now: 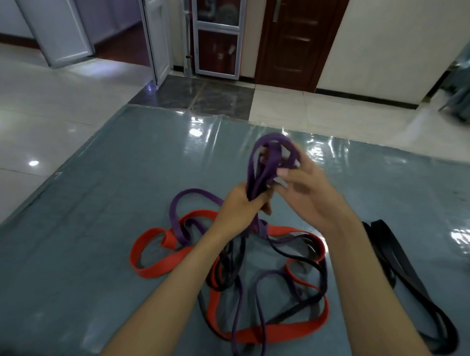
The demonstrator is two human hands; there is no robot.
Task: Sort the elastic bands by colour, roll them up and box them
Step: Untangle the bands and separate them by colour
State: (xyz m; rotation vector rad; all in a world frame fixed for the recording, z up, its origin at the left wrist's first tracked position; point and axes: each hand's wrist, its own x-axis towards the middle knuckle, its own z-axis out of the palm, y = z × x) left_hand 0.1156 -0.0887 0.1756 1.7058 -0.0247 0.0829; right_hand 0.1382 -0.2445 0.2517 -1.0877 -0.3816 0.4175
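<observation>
Glossy grey floor mat (84,250). Left hand (240,206) raised, fist gripping gathered purple band loops (268,163). Right hand (307,194) raised alongside, fingertips pinching loops.

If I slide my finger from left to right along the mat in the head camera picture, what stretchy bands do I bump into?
Wide red band loop → purple band loop lying on the mat → purple bands held up in both hands → black bands lying apart on the right.
</observation>
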